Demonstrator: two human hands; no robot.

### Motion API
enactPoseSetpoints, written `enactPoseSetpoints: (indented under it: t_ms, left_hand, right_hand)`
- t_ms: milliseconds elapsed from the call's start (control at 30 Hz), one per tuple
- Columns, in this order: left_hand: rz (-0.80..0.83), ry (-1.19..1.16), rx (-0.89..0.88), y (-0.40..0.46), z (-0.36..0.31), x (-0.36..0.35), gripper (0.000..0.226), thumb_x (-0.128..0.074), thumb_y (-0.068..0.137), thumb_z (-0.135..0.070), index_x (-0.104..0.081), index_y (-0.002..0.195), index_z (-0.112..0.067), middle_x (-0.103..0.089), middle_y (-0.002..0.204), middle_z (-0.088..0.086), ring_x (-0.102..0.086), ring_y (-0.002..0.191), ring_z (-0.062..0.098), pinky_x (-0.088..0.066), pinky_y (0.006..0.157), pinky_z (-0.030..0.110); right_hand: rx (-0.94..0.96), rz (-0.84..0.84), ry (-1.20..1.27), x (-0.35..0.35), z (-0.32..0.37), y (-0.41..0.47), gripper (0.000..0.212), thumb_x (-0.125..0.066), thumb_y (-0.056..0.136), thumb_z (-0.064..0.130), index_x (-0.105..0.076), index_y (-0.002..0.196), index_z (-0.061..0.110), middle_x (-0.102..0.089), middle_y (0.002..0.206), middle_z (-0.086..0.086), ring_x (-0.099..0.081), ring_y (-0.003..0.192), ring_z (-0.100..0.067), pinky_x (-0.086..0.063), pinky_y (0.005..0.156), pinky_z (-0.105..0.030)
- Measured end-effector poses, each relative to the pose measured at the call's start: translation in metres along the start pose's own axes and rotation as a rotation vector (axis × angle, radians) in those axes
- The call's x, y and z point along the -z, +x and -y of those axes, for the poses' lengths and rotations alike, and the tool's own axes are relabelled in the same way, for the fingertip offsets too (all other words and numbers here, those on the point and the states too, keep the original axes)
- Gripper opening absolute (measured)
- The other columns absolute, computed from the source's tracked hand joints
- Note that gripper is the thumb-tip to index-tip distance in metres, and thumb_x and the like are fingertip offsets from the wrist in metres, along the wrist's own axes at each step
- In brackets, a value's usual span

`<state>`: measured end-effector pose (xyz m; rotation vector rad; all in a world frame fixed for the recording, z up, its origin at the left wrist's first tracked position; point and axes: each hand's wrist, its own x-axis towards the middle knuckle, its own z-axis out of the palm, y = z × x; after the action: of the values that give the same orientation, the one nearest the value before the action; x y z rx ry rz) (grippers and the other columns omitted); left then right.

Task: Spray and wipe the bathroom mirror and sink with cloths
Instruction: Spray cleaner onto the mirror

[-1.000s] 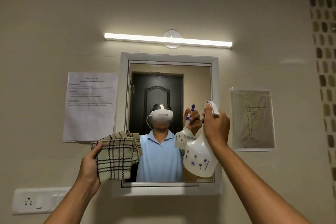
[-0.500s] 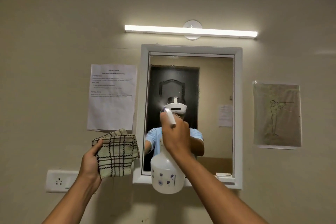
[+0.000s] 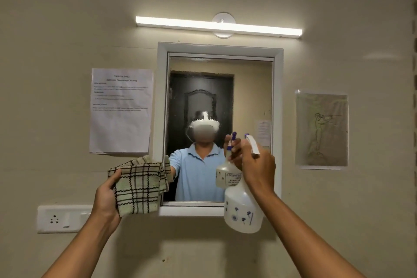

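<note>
- A beige wall (image 3: 67, 18) fills the view; everything else is hung on it or held up before it.
- A lit tube lamp (image 3: 218, 26) is mounted across the wall just above the mirror.
- The mirror (image 3: 220, 88), in a white frame, is set at the centre of the wall; its glass is misted with fine droplets, thickest around the middle, and a dark door is reflected in it. The sink is not in view.
- A printed sheet (image 3: 121, 110) is stuck to the wall left of the mirror, and a sheet with a line drawing (image 3: 322, 130) is stuck well to the right.
- A white socket plate (image 3: 64, 218) is fixed low on the left, below the printed sheet.
- The bottle (image 3: 243, 212), white and translucent with small blue flowers, is held upright before the mirror's lower right corner, its nozzle turned towards the glass.
- The cloth (image 3: 138, 187), checked and folded, is held up at the mirror's lower left edge, overlapping the frame.
- The right hand (image 3: 257, 169) is closed on the bottle's neck and trigger.
- The left hand (image 3: 108, 201) is closed on the cloth's left edge.
</note>
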<state>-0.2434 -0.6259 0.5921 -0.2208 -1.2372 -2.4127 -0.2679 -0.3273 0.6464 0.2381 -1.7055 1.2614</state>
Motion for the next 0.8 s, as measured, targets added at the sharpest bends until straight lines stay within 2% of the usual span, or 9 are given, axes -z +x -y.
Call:
enactPoseSetpoints:
  t_ms: [100, 167, 300, 433, 533, 600, 700, 767, 800]
  left_hand:
    - [0.015, -0.004, 0.016, 0.000, 0.006, -0.005, 0.056, -0.035, 0.102, -0.031, -0.081, 0.070, -0.022, -0.077, 0.078, 0.003, -0.074, 0.068, 0.019, -0.060, 0.053, 0.032]
    - [0.018, 0.002, 0.018, 0.000, 0.010, -0.008, 0.055, -0.035, 0.101, -0.031, -0.081, 0.073, -0.022, -0.077, 0.081, 0.004, -0.074, 0.071, 0.019, -0.060, 0.055, 0.032]
    - [0.011, 0.004, 0.023, -0.002, 0.015, -0.010, 0.054, -0.035, 0.101, -0.031, -0.081, 0.074, -0.023, -0.077, 0.082, 0.003, -0.074, 0.072, 0.018, -0.061, 0.056, 0.032]
    - [0.003, 0.013, 0.034, -0.008, 0.015, -0.004, 0.054, -0.035, 0.101, -0.031, -0.081, 0.074, -0.022, -0.077, 0.083, 0.004, -0.074, 0.073, 0.019, -0.060, 0.057, 0.032]
    - [-0.020, 0.023, 0.023, -0.012, 0.012, 0.007, 0.052, -0.037, 0.101, -0.032, -0.081, 0.076, -0.020, -0.077, 0.084, 0.004, -0.074, 0.074, 0.020, -0.057, 0.069, 0.037]
    - [-0.032, 0.038, 0.018, -0.015, 0.009, 0.015, 0.047, -0.038, 0.101, -0.032, -0.078, 0.084, -0.016, -0.077, 0.082, 0.004, -0.074, 0.073, 0.020, -0.052, 0.075, 0.040]
    - [-0.063, 0.062, -0.007, -0.019, 0.002, 0.027, 0.038, -0.037, 0.101, -0.032, -0.071, 0.095, -0.016, -0.077, 0.082, 0.004, -0.073, 0.075, 0.023, -0.050, 0.076, 0.041]
    - [-0.089, 0.053, -0.010, -0.020, -0.002, 0.036, 0.045, -0.039, 0.100, -0.032, -0.078, 0.085, -0.017, -0.077, 0.085, 0.005, -0.072, 0.079, 0.023, -0.051, 0.078, 0.042]
    - [-0.103, 0.045, -0.012, -0.020, -0.004, 0.041, 0.047, -0.040, 0.100, -0.032, -0.080, 0.079, -0.020, -0.076, 0.086, 0.004, -0.073, 0.078, 0.022, -0.052, 0.080, 0.041]
  right_hand:
    - [-0.069, -0.081, -0.048, 0.027, -0.013, 0.008, 0.039, -0.046, 0.100, 0.044, -0.064, 0.079, 0.017, -0.064, 0.070, -0.002, -0.060, 0.061, -0.013, -0.043, 0.049, -0.024]
    - [-0.097, -0.116, -0.079, 0.040, -0.020, 0.009, 0.041, -0.047, 0.100, 0.042, -0.067, 0.080, 0.013, -0.064, 0.072, -0.005, -0.057, 0.060, -0.011, -0.035, 0.049, -0.021]
    - [-0.137, -0.111, -0.115, 0.046, -0.031, -0.003, 0.042, -0.047, 0.100, 0.041, -0.067, 0.083, 0.008, -0.063, 0.073, -0.006, -0.055, 0.059, -0.011, -0.031, 0.048, -0.020]
    - [-0.101, -0.033, -0.087, 0.032, -0.029, -0.026, 0.039, -0.047, 0.100, 0.040, -0.066, 0.080, 0.012, -0.063, 0.069, -0.004, -0.058, 0.060, -0.013, -0.039, 0.048, -0.022]
    - [-0.112, 0.039, -0.029, 0.003, -0.021, -0.046, 0.040, -0.049, 0.097, 0.047, -0.068, 0.085, 0.015, -0.066, 0.073, -0.003, -0.064, 0.066, -0.015, -0.052, 0.054, -0.028]
    - [-0.082, 0.100, -0.017, -0.019, -0.009, -0.061, 0.039, -0.047, 0.096, 0.052, -0.067, 0.088, 0.020, -0.065, 0.077, -0.001, -0.065, 0.069, -0.013, -0.057, 0.060, -0.031]
    - [-0.015, 0.192, 0.022, -0.043, 0.014, -0.083, 0.032, -0.049, 0.099, 0.042, -0.059, 0.074, 0.024, -0.058, 0.065, 0.006, -0.062, 0.062, -0.012, -0.055, 0.057, -0.035]
    - [-0.009, 0.236, 0.037, -0.058, 0.023, -0.095, 0.039, -0.046, 0.098, 0.046, -0.062, 0.074, 0.019, -0.060, 0.061, 0.004, -0.061, 0.058, -0.013, -0.054, 0.052, -0.035]
    - [-0.013, 0.257, 0.041, -0.066, 0.023, -0.099, 0.042, -0.045, 0.098, 0.048, -0.063, 0.075, 0.018, -0.060, 0.061, 0.004, -0.060, 0.057, -0.012, -0.050, 0.048, -0.029]
